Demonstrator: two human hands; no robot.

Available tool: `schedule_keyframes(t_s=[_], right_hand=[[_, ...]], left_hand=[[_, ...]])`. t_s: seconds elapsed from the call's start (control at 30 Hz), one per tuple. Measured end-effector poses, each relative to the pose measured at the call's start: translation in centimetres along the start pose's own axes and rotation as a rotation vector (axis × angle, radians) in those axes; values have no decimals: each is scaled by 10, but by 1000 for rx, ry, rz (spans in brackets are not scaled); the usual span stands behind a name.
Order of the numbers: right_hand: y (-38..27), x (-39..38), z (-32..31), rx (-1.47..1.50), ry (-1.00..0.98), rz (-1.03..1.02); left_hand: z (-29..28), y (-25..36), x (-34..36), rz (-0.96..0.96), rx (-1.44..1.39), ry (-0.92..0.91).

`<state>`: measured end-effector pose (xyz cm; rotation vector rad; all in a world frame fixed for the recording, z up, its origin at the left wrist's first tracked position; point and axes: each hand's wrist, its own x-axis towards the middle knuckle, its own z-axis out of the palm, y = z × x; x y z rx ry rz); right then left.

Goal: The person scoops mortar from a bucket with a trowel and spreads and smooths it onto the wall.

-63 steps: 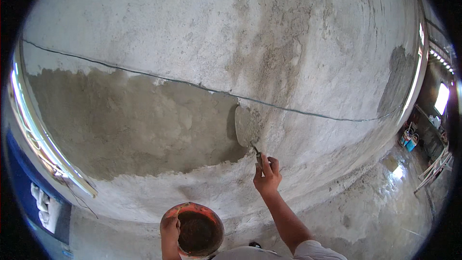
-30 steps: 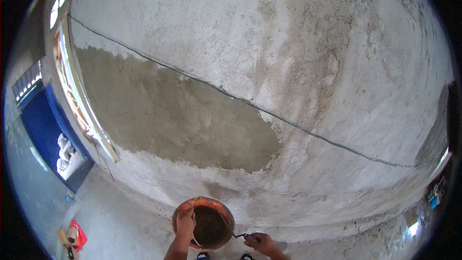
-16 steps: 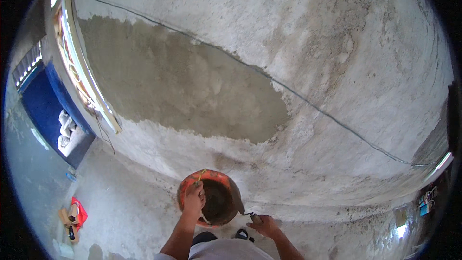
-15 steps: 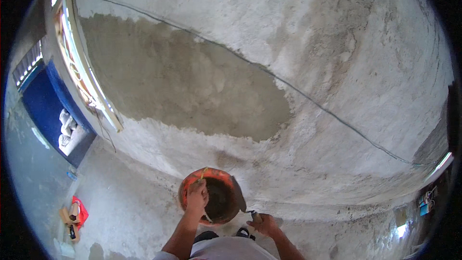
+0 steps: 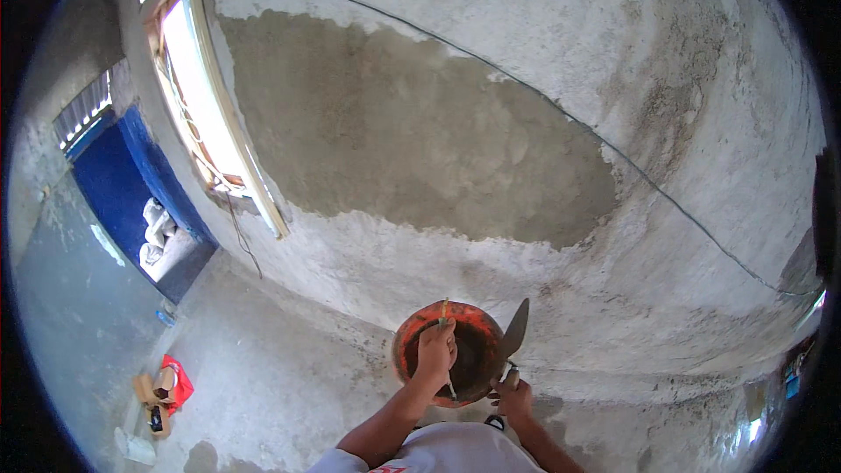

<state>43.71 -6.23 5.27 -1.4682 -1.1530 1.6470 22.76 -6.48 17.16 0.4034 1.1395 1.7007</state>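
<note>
An orange bucket (image 5: 406, 349), its rim smeared with grey, hangs or stands before me near the foot of the wall. Across its mouth runs a thin handle (image 5: 445, 309), gripped by my left hand (image 5: 435, 354). The inside looks dark, and its contents are hard to make out. My right hand (image 5: 515, 398) is closed around the grip of a pointed trowel (image 5: 516, 331) at the bucket's right side. The trowel's blade points up and away from me, beside the rim. On the wall ahead spreads a broad patch of darker, damp-looking plaster (image 5: 394, 123).
A dark cable (image 5: 561, 108) slants across the wall. Left of the patch is a bright window (image 5: 203, 92), then a blue doorway (image 5: 109, 171) with white sacks (image 5: 153, 232) beyond. Cardboard (image 5: 144, 387) and a red bag (image 5: 180, 383) lie on the concrete floor (image 5: 263, 350).
My view has swung left, so wall and bucket appear farther right. The trowel blade has turned from lying along the rim to pointing up and outward. Both hands keep their holds.
</note>
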Motion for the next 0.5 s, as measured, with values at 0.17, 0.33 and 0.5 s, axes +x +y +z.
schedule_keyframes(t_s=[0.17, 0.33, 0.5], right_hand=[[14, -17, 47, 186, 58, -38], [33, -40, 83, 177, 42, -4], [44, -51, 100, 209, 83, 56]], left_hand=[[-39, 18, -19, -15, 30, -64], [-76, 28, -24, -31, 111, -95], [-95, 39, -26, -109, 115, -107]])
